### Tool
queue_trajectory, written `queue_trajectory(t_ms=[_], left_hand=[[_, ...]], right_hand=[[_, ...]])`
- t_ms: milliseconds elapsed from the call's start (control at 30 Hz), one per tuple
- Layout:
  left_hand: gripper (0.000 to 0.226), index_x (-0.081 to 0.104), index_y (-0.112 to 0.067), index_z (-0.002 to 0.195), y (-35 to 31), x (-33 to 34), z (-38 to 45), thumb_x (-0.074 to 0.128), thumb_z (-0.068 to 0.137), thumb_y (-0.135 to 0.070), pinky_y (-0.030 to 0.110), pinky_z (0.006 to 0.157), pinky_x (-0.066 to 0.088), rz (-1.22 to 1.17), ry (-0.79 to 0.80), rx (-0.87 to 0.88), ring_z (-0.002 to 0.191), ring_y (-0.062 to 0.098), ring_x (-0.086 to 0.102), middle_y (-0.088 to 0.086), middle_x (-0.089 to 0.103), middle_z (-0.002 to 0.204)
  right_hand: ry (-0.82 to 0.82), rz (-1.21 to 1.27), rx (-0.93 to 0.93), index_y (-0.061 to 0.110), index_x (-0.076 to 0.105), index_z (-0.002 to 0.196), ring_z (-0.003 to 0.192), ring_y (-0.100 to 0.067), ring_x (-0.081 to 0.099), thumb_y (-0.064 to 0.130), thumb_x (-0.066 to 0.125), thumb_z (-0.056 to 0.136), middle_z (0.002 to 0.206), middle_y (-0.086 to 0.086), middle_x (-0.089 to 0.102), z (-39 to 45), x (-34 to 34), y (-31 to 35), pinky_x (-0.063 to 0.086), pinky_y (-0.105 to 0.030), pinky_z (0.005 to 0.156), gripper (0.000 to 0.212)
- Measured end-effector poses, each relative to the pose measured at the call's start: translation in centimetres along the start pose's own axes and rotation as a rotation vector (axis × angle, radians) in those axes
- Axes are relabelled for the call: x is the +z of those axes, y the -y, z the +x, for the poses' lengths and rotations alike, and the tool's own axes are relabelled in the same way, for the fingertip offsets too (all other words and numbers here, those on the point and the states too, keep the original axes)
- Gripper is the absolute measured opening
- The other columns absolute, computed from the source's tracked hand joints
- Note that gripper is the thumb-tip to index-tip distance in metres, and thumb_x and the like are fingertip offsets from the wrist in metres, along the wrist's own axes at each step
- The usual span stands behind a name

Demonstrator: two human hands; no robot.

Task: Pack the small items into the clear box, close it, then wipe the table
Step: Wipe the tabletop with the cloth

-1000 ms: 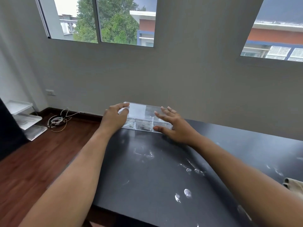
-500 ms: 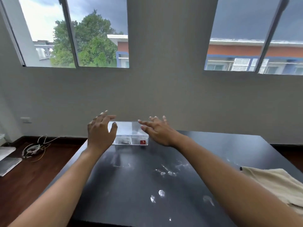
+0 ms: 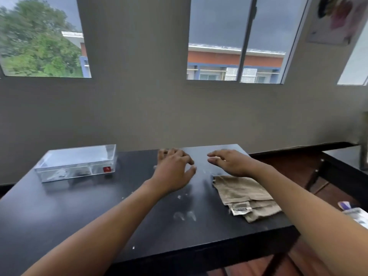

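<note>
With the clear box (image 3: 76, 163) sitting closed at left, wiping is starting: both hands, left hand (image 3: 175, 172) and right hand (image 3: 232, 163), are hovering open-gripped and empty; next, taking the cloth (image 3: 245, 196) on the counter (image 3: 79, 206).

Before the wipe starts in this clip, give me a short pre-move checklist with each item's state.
1. Clear box lid closed: ok.
2. Box set away from the smudges: ok, it sits at the table's far left.
3. Beige cloth within reach: ok, just beneath the right hand.
4. Cloth grasped: not ok, neither hand holds it.
5. Left hand free: ok, open and empty.
6. Small items all packed: cannot tell, contents blurred.
</note>
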State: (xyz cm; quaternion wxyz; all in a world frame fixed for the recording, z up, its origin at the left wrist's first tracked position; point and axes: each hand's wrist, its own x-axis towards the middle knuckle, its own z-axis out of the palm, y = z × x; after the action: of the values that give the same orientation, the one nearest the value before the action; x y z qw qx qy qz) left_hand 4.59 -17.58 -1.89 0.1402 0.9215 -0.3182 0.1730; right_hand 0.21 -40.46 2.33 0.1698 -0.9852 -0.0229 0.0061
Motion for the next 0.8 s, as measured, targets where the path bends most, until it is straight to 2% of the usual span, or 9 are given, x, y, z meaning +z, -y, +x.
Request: queue_trajectory(t_ms=[100, 233, 300, 367, 500, 567, 633, 700, 800], left_hand=[[0.055, 0.069, -0.033, 0.126, -4.8, 1.4, 1.1, 0.042, 0.094, -0.069, 0.049, 0.107, 0.024, -0.056, 0.157, 0.041, 0.135, 0.019, 0.047, -0.008, 0.062, 0.139], [0.066, 0.062, -0.024, 0.135, -8.9, 3.1, 1.6, 0.045, 0.092, -0.071, 0.051, 0.107, 0.025, 0.033, 0.360, 0.027, 0.134, 0.027, 0.046, 0.004, 0.056, 0.142], [0.058, 0.058, -0.022, 0.133, -9.7, 3.4, 1.5, 0.049, 0.093, -0.063, 0.051, 0.107, 0.025, 0.017, 0.380, 0.010, 0.132, 0.028, 0.048, 0.005, 0.056, 0.138], [0.040, 0.059, -0.024, 0.122, -9.9, 2.9, 1.3, 0.054, 0.093, -0.051, 0.048, 0.104, 0.026, -0.034, 0.348, 0.036, 0.125, 0.025, 0.053, 0.002, 0.062, 0.126], [0.020, 0.056, -0.025, 0.100, -9.1, 0.3, 0.2, 0.060, 0.084, -0.038, 0.039, 0.095, 0.041, -0.368, 0.296, -0.028, 0.092, 0.024, 0.063, -0.008, 0.063, 0.080], [0.018, 0.058, -0.026, 0.092, -8.0, -1.4, -0.5, 0.065, 0.078, -0.034, 0.034, 0.075, 0.052, -0.570, 0.220, -0.103, 0.075, 0.021, 0.065, -0.006, 0.067, 0.072], [0.014, 0.059, -0.027, 0.088, -6.4, -3.0, -0.9, 0.070, 0.079, -0.028, 0.029, 0.060, 0.050, -0.652, 0.156, -0.139, 0.058, 0.011, 0.058, -0.007, 0.066, 0.063], [0.013, 0.062, -0.026, 0.090, -4.7, -4.7, -1.3, 0.071, 0.082, -0.024, 0.025, 0.054, 0.045, -0.761, 0.146, -0.189, 0.052, 0.007, 0.052, -0.009, 0.063, 0.058], [0.015, 0.064, -0.019, 0.104, -2.4, -6.9, -2.4, 0.072, 0.090, -0.020, 0.021, 0.058, 0.047, -0.956, 0.169, -0.277, 0.062, 0.006, 0.059, -0.008, 0.067, 0.069]], right_hand=[[0.095, -0.030, 0.099, 0.029, 0.051, 0.147, 0.141, -0.020, 0.046, 0.050, 0.055, 0.100, 0.152, 0.002, 0.052, -2.3, -0.7, -3.2, 0.031, -0.034, 0.119, 0.051], [0.131, -0.101, 0.166, 0.028, 0.055, 0.143, 0.122, -0.021, 0.058, 0.043, 0.069, 0.094, 0.127, 0.000, 0.064, -4.2, -0.5, -5.8, 0.044, -0.031, 0.104, 0.054], [0.109, -0.116, 0.143, 0.030, 0.068, 0.122, 0.105, -0.017, 0.060, 0.041, 0.074, 0.089, 0.103, 0.009, 0.065, -4.6, -0.1, -6.2, 0.048, -0.026, 0.085, 0.035], [0.069, -0.111, 0.090, 0.032, 0.069, 0.097, 0.090, -0.013, 0.058, 0.037, 0.075, 0.087, 0.084, 0.015, 0.059, -4.7, -0.2, -6.1, 0.041, -0.022, 0.068, 0.013], [0.109, 0.007, -0.016, 0.031, 0.061, 0.085, 0.077, -0.009, 0.056, 0.029, 0.069, 0.092, 0.080, 0.012, 0.061, -5.1, -2.1, -4.3, 0.042, -0.027, 0.070, 0.010], [0.113, 0.093, -0.079, 0.031, 0.062, 0.089, 0.070, -0.009, 0.053, 0.029, 0.065, 0.094, 0.076, 0.009, 0.062, -5.3, -3.1, -3.0, 0.043, -0.029, 0.069, 0.007], [0.113, 0.173, -0.135, 0.032, 0.062, 0.094, 0.069, -0.012, 0.054, 0.038, 0.065, 0.095, 0.078, 0.001, 0.066, -5.3, -3.9, -1.2, 0.046, -0.034, 0.068, 0.007], [0.109, 0.236, -0.178, 0.033, 0.062, 0.100, 0.073, -0.017, 0.061, 0.046, 0.064, 0.095, 0.087, -0.004, 0.073, -5.2, -4.5, 0.9, 0.050, -0.037, 0.070, 0.014], [0.146, 0.407, -0.230, 0.030, 0.064, 0.105, 0.078, -0.015, 0.066, 0.045, 0.065, 0.097, 0.099, -0.007, 0.076, -4.9, -4.5, 3.8, 0.053, -0.033, 0.070, 0.017]])
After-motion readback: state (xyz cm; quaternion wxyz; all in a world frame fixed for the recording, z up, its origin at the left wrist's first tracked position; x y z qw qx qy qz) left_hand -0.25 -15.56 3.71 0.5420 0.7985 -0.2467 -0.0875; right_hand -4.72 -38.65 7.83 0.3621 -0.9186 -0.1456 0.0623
